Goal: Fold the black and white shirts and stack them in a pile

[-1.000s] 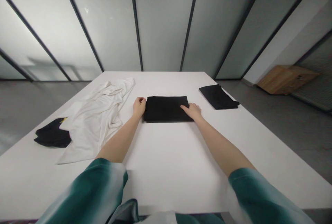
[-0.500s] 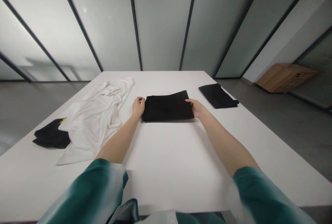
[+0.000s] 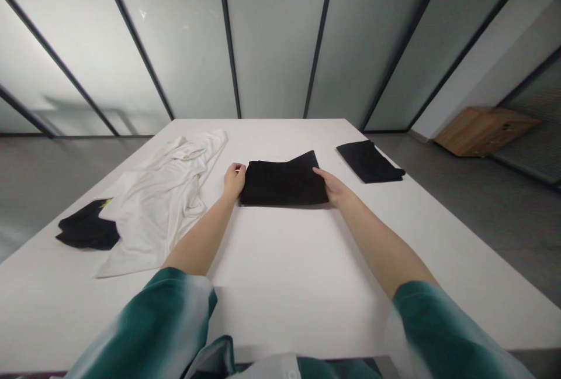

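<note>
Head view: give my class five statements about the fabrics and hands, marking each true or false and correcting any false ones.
1. The right hand grips the right end of a folded rectangular black fabric. True.
2. A second folded black fabric lies on the white tabletop, to the right. True.
3. A crumpled white fabric overlaps a dark fabric with a yellow mark. True.
4. The crumpled white fabric lies on the tabletop's right side. False: it lies on the left.
5. Both hands are on the white fabric. False: the left hand is at the first black fabric's left end.
</note>
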The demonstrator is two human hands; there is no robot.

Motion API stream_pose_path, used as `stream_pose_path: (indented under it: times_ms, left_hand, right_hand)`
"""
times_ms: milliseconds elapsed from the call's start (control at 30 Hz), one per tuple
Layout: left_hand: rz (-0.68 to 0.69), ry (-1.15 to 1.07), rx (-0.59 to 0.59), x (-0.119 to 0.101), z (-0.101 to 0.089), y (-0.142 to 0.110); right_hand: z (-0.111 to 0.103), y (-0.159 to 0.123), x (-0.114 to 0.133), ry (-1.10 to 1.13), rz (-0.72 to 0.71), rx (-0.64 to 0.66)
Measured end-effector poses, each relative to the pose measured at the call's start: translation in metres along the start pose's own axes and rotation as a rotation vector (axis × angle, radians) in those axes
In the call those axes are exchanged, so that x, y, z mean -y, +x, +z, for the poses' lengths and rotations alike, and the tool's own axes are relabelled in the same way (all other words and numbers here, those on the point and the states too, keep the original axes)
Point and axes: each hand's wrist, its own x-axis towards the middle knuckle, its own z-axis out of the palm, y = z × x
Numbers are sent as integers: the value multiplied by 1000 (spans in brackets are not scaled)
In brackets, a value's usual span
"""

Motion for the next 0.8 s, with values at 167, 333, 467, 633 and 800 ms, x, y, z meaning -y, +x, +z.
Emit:
stream_pose_path:
  times_ms: [167, 333, 467, 633, 800]
  left_hand:
    - [4, -2, 11, 0, -1, -1]
    - [11, 2, 15, 1, -1, -1]
    - [5, -3, 13, 2, 1, 0]
    - [15, -1, 24, 1, 0, -2]
    - [86, 18, 90, -1, 1, -3]
  right_hand:
    - [-3, 8, -1, 13, 23, -92]
    - [1, 11, -1, 57, 32, -123]
    - [3, 6, -2, 73, 42, -78]
    - [1, 1, -3, 32, 34, 27]
    - [-3, 8, -5, -25, 69, -69]
